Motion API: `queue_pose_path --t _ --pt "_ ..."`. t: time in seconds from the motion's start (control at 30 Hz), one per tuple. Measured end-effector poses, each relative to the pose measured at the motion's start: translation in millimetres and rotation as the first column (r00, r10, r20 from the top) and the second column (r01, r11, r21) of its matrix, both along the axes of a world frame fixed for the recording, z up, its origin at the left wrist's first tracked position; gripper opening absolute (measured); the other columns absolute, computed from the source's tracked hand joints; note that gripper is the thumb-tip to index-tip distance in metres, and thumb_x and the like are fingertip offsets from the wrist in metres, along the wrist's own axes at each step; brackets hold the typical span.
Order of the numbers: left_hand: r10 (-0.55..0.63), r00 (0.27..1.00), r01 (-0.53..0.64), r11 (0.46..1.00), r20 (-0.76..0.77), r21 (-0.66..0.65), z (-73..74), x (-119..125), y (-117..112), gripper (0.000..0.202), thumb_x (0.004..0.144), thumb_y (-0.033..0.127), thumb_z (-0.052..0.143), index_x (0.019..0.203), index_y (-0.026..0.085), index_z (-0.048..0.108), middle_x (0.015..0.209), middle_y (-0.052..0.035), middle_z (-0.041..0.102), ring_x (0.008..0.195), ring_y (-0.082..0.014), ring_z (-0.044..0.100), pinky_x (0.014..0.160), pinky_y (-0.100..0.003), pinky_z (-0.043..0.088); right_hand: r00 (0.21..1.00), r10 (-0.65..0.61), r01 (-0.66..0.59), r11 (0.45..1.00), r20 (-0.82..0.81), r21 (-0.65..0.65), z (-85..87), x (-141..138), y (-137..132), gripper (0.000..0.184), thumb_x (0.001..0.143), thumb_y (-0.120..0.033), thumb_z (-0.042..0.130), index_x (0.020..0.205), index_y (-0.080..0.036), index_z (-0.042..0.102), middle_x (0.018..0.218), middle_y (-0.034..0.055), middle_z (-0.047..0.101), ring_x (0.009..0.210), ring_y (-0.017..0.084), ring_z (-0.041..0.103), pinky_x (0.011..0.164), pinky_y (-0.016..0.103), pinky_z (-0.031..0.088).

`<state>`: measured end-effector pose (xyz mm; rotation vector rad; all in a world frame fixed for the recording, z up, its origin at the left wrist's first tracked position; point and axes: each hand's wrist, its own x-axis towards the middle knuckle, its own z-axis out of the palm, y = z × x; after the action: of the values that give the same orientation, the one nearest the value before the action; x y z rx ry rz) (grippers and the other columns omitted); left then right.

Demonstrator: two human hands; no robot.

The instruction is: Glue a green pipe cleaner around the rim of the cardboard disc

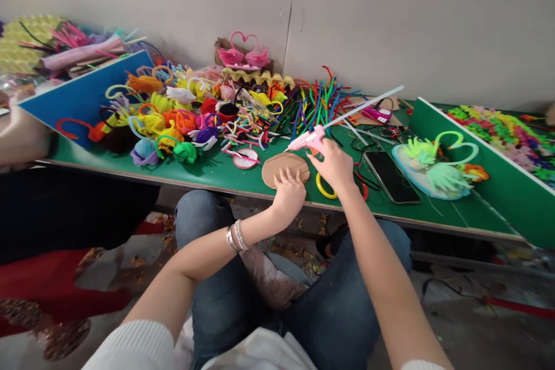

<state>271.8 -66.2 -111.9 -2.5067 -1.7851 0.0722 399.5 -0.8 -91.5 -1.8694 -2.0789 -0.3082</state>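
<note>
A pink hot glue gun (307,140) is gripped in my right hand (335,166), with a long clear glue stick (364,106) jutting from its back. The nozzle sits over the far edge of an oval piece of cardboard (274,169) at the table's front. My left hand (289,193) lies on that cardboard with its fingers spread, pressing it down. Just left of it is a small round white disc (245,158) with a red rim. Beneath my right wrist, a yellow ring (325,186) is partly hidden.
Colourful pipe-cleaner pieces (173,121) heap up on the left beside a blue divider (95,95). A phone (392,176) and a green pipe-cleaner swan pair (446,170) lie right, before a green divider (485,167). Pink swans (243,56) stand behind. Another person's arm (21,139) is at far left.
</note>
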Motion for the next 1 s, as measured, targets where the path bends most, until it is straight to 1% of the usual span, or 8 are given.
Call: queue_pose_path --t 0.17,0.27,0.37,0.5,0.57,0.7,0.83,1.0 --pt "0.026 1.0 -0.026 1.0 0.002 -0.015 -2.4 3 -2 0.052 0.089 0.004 0.027 0.141 0.003 0.033 0.139 -0.0275 0.039 0.131 -0.0363 0.038 0.1 -0.054 0.04 1.0 0.006 -0.006 1.0 0.0 -0.008 -2.4 0 1 0.034 0.086 -0.042 0.05 0.109 -0.016 0.05 0.103 0.0125 0.063 0.089 0.026 0.06 0.057 0.029 0.036" --pt "0.022 1.0 -0.022 1.0 0.019 0.009 -5.6 3 -1 0.049 0.093 0.012 0.028 0.14 0.005 0.036 0.14 -0.0253 0.04 0.132 -0.0354 0.037 0.102 -0.055 0.038 0.999 -0.002 0.002 1.0 -0.038 -0.005 -7.0 -1 3 0.037 0.086 -0.042 0.049 0.111 -0.015 0.05 0.106 0.0139 0.063 0.09 0.027 0.06 0.059 0.029 0.037" --pt "0.023 0.999 -0.025 0.999 0.036 0.041 -9.3 3 -1 0.048 0.095 0.019 0.026 0.14 0.005 0.037 0.139 -0.0252 0.042 0.132 -0.0355 0.037 0.102 -0.055 0.038 0.99 -0.051 0.055 0.998 -0.129 0.023 -16.1 -4 5 0.04 0.085 -0.043 0.049 0.113 -0.014 0.05 0.105 0.0151 0.063 0.091 0.027 0.06 0.059 0.03 0.037" --pt "0.037 0.999 -0.038 0.998 0.033 0.044 -9.3 4 -2 0.049 0.096 0.021 0.025 0.14 0.004 0.036 0.139 -0.0274 0.04 0.13 -0.0356 0.04 0.102 -0.053 0.038 0.973 -0.109 0.123 0.991 -0.202 0.06 -26.7 -9 5 0.042 0.085 -0.045 0.048 0.111 -0.013 0.049 0.104 0.0157 0.063 0.089 0.026 0.06 0.06 0.03 0.038" --pt "0.037 0.999 -0.039 0.998 0.038 0.049 -8.5 4 -2 0.049 0.096 0.022 0.025 0.14 0.003 0.036 0.138 -0.0281 0.04 0.13 -0.036 0.04 0.102 -0.054 0.038 0.976 -0.108 0.121 0.991 -0.187 0.064 -28.4 -9 5 0.041 0.086 -0.045 0.048 0.111 -0.013 0.049 0.105 0.0153 0.062 0.087 0.025 0.06 0.06 0.029 0.037" --pt "0.019 0.999 -0.022 0.998 0.047 0.061 -9.0 3 -1 0.05 0.097 0.025 0.024 0.139 0.001 0.037 0.137 -0.0291 0.041 0.129 -0.0369 0.041 0.101 -0.054 0.038 0.989 -0.066 0.075 0.995 -0.135 0.064 -28.4 -6 4 0.039 0.086 -0.042 0.047 0.112 -0.014 0.048 0.107 0.0144 0.062 0.09 0.025 0.06 0.059 0.029 0.037" --pt "0.008 0.998 -0.012 0.997 0.059 0.077 -12.2 0 0 0.05 0.096 0.026 0.026 0.139 0.003 0.039 0.137 -0.0273 0.044 0.13 -0.036 0.041 0.101 -0.053 0.039 0.99 -0.092 0.096 0.995 -0.106 0.031 -29.1 2 6 0.041 0.086 -0.044 0.047 0.113 -0.013 0.048 0.107 0.0143 0.062 0.087 0.025 0.06 0.056 0.029 0.035" --pt "-0.021 0.995 0.012 0.995 0.094 0.098 -16.7 -2 1 0.05 0.096 0.026 0.028 0.138 0.003 0.04 0.136 -0.0262 0.046 0.13 -0.0386 0.04 0.1 -0.055 0.04 0.992 -0.108 0.11 0.993 -0.065 0.03 -29.3 14 9 0.041 0.086 -0.045 0.045 0.113 -0.013 0.049 0.107 0.0146 0.063 0.084 0.026 0.061 0.054 0.029 0.032"
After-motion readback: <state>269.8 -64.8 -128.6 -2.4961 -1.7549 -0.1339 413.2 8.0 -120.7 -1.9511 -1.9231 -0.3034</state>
